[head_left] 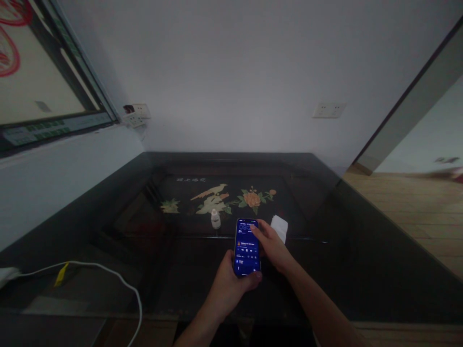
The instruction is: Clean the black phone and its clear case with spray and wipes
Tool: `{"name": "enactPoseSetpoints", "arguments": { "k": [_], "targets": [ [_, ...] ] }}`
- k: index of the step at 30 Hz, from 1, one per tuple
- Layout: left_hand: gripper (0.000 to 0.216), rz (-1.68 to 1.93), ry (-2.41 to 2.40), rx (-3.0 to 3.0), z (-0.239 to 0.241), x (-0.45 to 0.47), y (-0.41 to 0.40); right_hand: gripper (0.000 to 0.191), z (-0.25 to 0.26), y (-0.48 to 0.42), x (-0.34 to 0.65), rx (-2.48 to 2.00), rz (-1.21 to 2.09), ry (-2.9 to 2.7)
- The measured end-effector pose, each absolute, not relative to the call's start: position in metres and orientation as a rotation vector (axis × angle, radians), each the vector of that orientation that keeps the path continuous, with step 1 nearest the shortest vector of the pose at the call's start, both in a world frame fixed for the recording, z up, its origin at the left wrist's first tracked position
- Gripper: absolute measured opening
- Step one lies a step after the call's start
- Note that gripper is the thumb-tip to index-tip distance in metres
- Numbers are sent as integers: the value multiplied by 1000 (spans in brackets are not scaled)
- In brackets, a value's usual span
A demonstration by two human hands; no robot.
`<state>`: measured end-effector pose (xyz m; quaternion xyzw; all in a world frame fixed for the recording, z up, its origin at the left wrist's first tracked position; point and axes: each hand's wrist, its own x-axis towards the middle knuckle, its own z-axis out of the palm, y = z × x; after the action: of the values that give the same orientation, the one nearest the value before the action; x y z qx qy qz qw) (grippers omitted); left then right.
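A smartphone (247, 248) with a lit blue screen is held upright above the dark table. My left hand (231, 282) wraps its lower end, the thumb across the bottom edge. At the upper right edge, my right hand (271, 243) grips the phone, with a thumb or finger over the top of the screen. The screen shows a clock and media controls. Just beyond the phone, to its left, a small white bottle (215, 220) stands on the table. Some folded white tissue (279, 227) lies beside my right hand, partly hidden by it.
The glossy black table (119, 226) bears an inlaid bird and flower picture. A white cable (119, 277) with a yellow tag (61, 274) runs over its left front edge. Wall sockets (328, 110) are on the back wall, and a window (47, 72) is at left.
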<state>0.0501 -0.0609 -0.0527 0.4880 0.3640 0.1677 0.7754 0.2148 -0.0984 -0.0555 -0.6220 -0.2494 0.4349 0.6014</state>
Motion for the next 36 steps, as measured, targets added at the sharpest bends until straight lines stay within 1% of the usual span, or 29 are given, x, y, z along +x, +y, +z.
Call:
{"name": "enactPoseSetpoints", "arguments": {
  "k": [6, 10, 13, 15, 16, 19, 20, 21, 26, 32, 36],
  "targets": [
    [74, 337, 770, 981, -50, 49, -63, 44, -56, -99, 213, -1425, 1022, -591],
    [73, 309, 775, 1050, -45, 49, -63, 41, -56, -99, 213, -1437, 1021, -567],
    [69, 308, 794, 1207, -40, 49, -62, 41, -57, -100, 214, -1424, 1044, -534],
    [71, 350, 835, 1414, -37, 49, -61, 40, -57, -100, 215, -1412, 1064, -516],
    [76, 379, 868, 1535, -36, 49, -60, 40, -58, -100, 215, -1412, 1073, -511],
    [106, 422, 953, 1860, -36, 47, -57, 40, -57, -99, 216, -1436, 1086, -520],
    [113, 407, 956, 1937, -36, 46, -57, 39, -57, -98, 215, -1447, 1082, -537],
    [115, 389, 948, 1994, -37, 46, -57, 39, -57, -98, 215, -1458, 1069, -562],
    [100, 374, 938, 2142, -44, 48, -58, 45, -62, -96, 216, -1591, 822, -697],
    [103, 364, 991, 2149, -44, 49, -58, 35, -63, -96, 222, -1808, 477, -943],
    [102, 344, 1024, 2262, -44, 49, -58, 37, -64, -96, 227, -1965, 291, -1045]
  ]
}}
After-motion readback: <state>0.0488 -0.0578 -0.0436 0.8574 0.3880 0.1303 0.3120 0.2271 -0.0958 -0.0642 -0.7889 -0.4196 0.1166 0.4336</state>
